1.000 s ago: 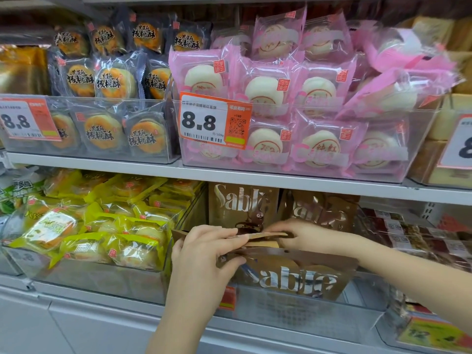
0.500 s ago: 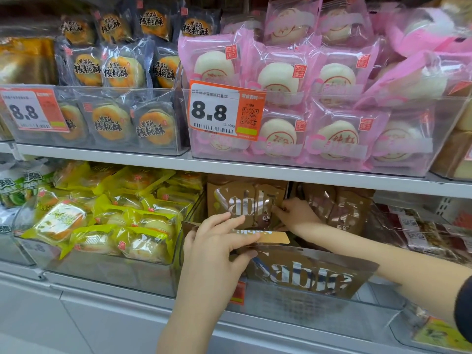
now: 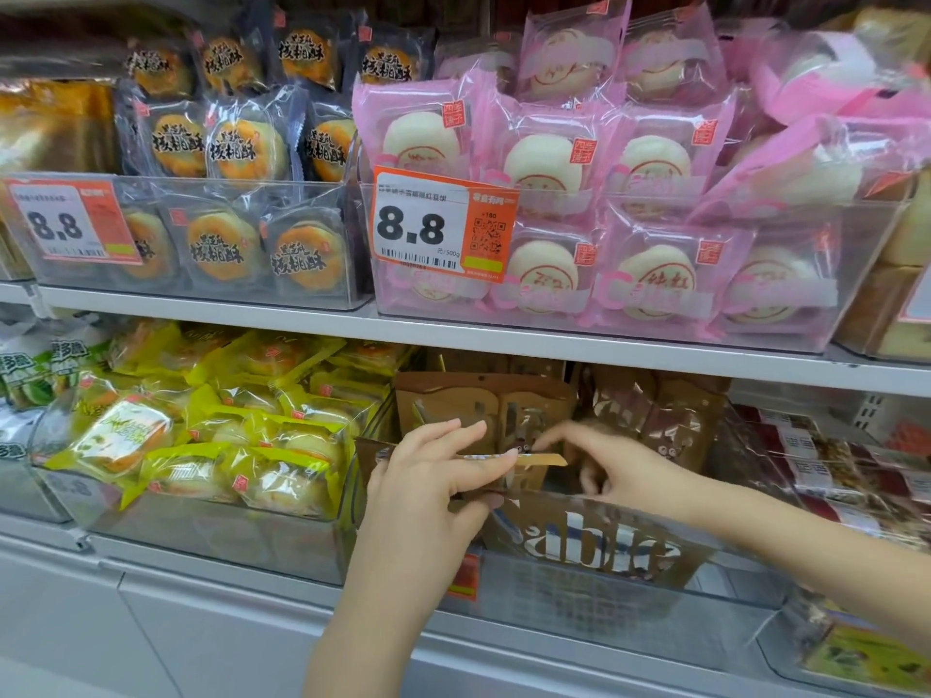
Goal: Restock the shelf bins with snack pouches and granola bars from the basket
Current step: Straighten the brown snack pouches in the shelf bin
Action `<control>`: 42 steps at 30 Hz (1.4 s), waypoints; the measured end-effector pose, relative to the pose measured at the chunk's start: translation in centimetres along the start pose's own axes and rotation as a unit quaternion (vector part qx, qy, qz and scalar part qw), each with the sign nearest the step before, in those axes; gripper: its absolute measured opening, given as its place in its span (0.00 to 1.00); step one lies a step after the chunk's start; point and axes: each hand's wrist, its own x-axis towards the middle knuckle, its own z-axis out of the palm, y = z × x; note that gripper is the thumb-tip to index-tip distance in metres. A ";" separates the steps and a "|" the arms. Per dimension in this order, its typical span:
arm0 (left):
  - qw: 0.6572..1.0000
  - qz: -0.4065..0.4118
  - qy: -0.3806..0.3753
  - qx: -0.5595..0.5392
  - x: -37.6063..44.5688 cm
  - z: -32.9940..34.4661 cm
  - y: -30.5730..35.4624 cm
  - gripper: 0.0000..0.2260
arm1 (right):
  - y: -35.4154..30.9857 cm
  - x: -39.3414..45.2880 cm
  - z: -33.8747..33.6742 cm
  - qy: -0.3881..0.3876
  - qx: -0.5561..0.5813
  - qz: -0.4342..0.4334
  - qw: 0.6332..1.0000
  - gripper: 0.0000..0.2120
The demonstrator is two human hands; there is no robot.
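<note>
The left hand [image 3: 433, 476] reaches up from the lower middle of the view, forearm rising steeply, and pinches the top edge of a brown snack pouch [image 3: 509, 458]: the fingers lie stretched over the back of the edge and the thumb presses from the front, below it. The pouch stands nearly edge-on at the front left of a clear shelf bin [image 3: 604, 591] on the lower shelf. The right hand [image 3: 619, 466] comes in from the right, its forearm running low across the bin's rim. Its forefinger points left and touches the far end of the same pouch edge, while the other fingers curl down inside the bin; whether they hold anything I cannot tell.

Just in front of both hands a second brown pouch [image 3: 594, 544] printed "Sable" leans against the bin's front wall. Behind the hands more brown pouches [image 3: 483, 400] stand upright at the back of the bin. To the left sits a bin of yellow-wrapped pastries [image 3: 211, 440]. On the shelf above, pink-wrapped buns [image 3: 554, 163] fill a bin with an orange 8.8 price tag [image 3: 443, 226].
</note>
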 end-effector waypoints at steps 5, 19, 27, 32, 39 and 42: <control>0.999 0.022 0.006 -0.047 0.1 0.3 0.3 0.19 | -1.0 1.9 0.4 0.025 0.061 -0.008 0.998 0.10; 1.000 0.007 -0.009 -0.029 -0.3 -0.3 0.4 0.08 | -1.2 2.7 0.9 0.116 0.196 0.174 0.958 0.04; 0.999 -0.019 -0.036 -0.015 -0.5 -0.6 0.4 0.06 | -1.4 2.9 2.0 0.164 0.166 0.166 0.958 0.03; 0.999 -0.023 -0.041 -0.013 -0.6 -0.6 0.3 0.05 | -1.7 2.8 2.5 0.180 0.136 0.157 0.962 0.06; 0.998 -0.022 -0.051 -0.005 -0.5 -0.3 0.3 0.06 | -2.8 4.2 2.2 0.167 0.167 0.192 0.953 0.06; 0.999 -0.025 -0.046 -0.015 -0.7 -0.5 0.1 0.06 | -2.2 3.8 1.4 0.124 0.226 0.235 0.937 0.09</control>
